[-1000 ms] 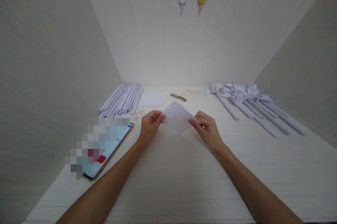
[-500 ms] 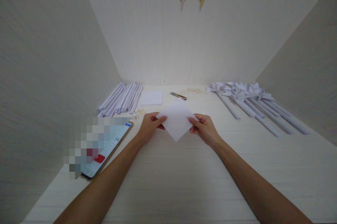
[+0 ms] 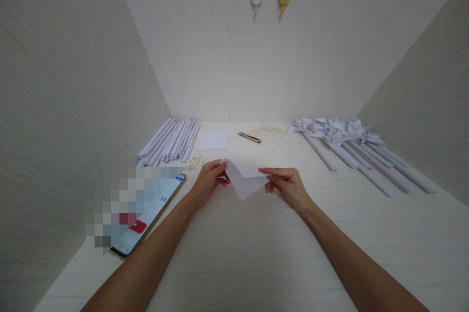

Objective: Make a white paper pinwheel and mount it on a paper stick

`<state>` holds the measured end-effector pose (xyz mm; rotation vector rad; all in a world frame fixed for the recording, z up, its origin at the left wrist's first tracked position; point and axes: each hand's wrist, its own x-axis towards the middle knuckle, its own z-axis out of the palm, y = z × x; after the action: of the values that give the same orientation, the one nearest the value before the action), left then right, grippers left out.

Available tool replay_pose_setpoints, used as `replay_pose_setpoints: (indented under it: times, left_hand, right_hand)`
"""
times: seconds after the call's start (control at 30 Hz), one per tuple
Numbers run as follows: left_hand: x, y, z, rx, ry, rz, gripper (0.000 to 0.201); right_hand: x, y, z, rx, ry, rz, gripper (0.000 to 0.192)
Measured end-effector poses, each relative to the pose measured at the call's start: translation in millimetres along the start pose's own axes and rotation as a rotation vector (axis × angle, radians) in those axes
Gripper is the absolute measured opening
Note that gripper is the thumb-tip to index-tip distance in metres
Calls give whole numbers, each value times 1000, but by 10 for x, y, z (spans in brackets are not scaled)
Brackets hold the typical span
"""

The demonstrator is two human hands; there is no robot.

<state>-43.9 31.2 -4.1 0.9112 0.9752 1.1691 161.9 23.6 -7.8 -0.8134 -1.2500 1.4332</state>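
A white square of paper (image 3: 246, 181) hangs between my two hands just above the pale wooden desk (image 3: 256, 253). My left hand (image 3: 209, 180) pinches its left corner and my right hand (image 3: 287, 185) pinches its right corner. The paper is bent along its diagonal, its lower corner pointing down toward me and its upper half folded over.
A bundle of rolled white paper sticks (image 3: 170, 140) lies at the back left beside a stack of white squares (image 3: 211, 140). Small scissors (image 3: 249, 137) lie at the back centre. Several finished paper pinwheels (image 3: 348, 143) lie at the right. A phone (image 3: 146, 214) rests at the left.
The flat paper square, held up as a diamond, has been lowered a little and its top corner has been folded down along the diagonal. Both hands kept their grip.
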Motion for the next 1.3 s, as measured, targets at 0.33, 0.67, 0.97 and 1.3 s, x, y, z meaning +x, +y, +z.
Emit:
replay_pose_setpoints:
  times: [0.33,0.67,0.97,1.3]
  left_hand:
    - [-30,23,128,-289,-24,-22,36]
    - [-128,42,215,-101,39,33,52]
    - [-139,47,220,-50,37,0,65]
    - [-212,-47,297,20,-123,-51,69]
  right_hand:
    - [-55,-22,133,-262,2,-330,31]
    - [-128,-12,128,-724,-200,-567,35]
    - [-192,-90,216,-493,-131,-239,34]
    - [-89,-32,299,-118,-163,221,36]
